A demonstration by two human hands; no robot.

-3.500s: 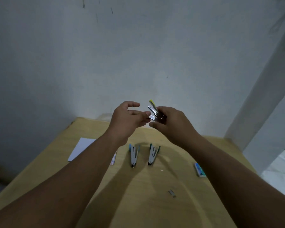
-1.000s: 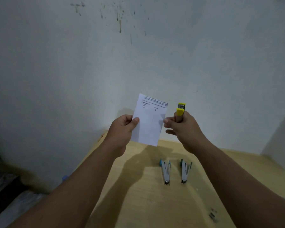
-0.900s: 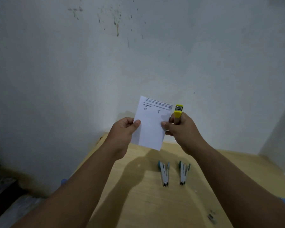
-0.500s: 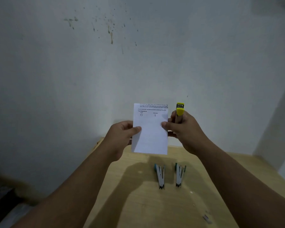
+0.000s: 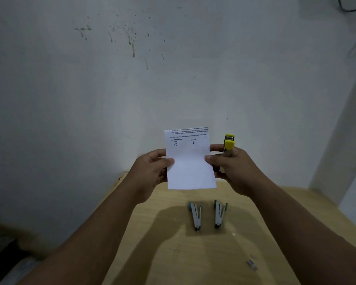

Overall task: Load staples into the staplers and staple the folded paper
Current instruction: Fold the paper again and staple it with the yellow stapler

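Note:
I hold a folded white paper (image 5: 190,161) upright in front of me, printed text at its top. My left hand (image 5: 150,171) pinches its left edge. My right hand (image 5: 232,171) pinches its right edge with thumb and forefinger while also gripping a yellow stapler (image 5: 229,142), whose head sticks up above the fingers. Two more staplers lie side by side on the wooden table (image 5: 173,254) below: a teal stapler (image 5: 195,214) on the left and a green stapler (image 5: 220,213) on the right, both hinged open.
A short strip of staples (image 5: 251,263) lies on the table at the lower right. A stained white wall rises close behind the table. The table's left edge drops off to a dark floor area.
The paper has turned from tilted to nearly upright, and my right hand has taken hold of its right edge. The view has shifted slightly, so the table staplers sit lower in the frame.

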